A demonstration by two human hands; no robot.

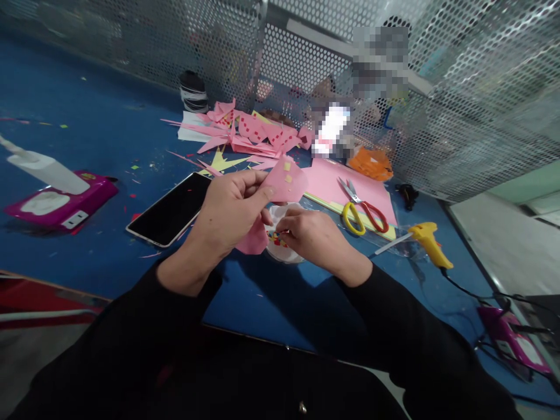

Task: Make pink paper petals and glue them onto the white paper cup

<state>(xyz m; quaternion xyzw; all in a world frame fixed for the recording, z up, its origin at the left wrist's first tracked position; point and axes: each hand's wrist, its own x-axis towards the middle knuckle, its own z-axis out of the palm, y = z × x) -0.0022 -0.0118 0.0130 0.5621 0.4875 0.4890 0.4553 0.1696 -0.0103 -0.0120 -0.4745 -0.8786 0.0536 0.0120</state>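
My left hand (225,211) had the pink paper (289,182) pinched between thumb and fingers, the grip closed down to the paper's thickness. It was raised in front of me, its rounded end past my thumb, with small yellow squares (287,167) on its face. More pink showed below that hand; I couldn't tell whether it was the same piece.

My right hand (318,236) had its fingertips drawn close together in the white dish (282,256), at the red, yellow and blue bits (276,239) — whether they held one, I couldn't tell.

The dish sat just below the paper, between my hands. Bare blue table (258,303) lay between it and the near edge. On the left, the phone (168,213) lay close beside my left wrist; on the right, the scissors (359,202) rested on pink sheets (326,178), with the glue gun (431,244) farther out.

Both forearms reached in from below, angled towards each other — left palm turned inward, right hand knuckles up, fingers bent.
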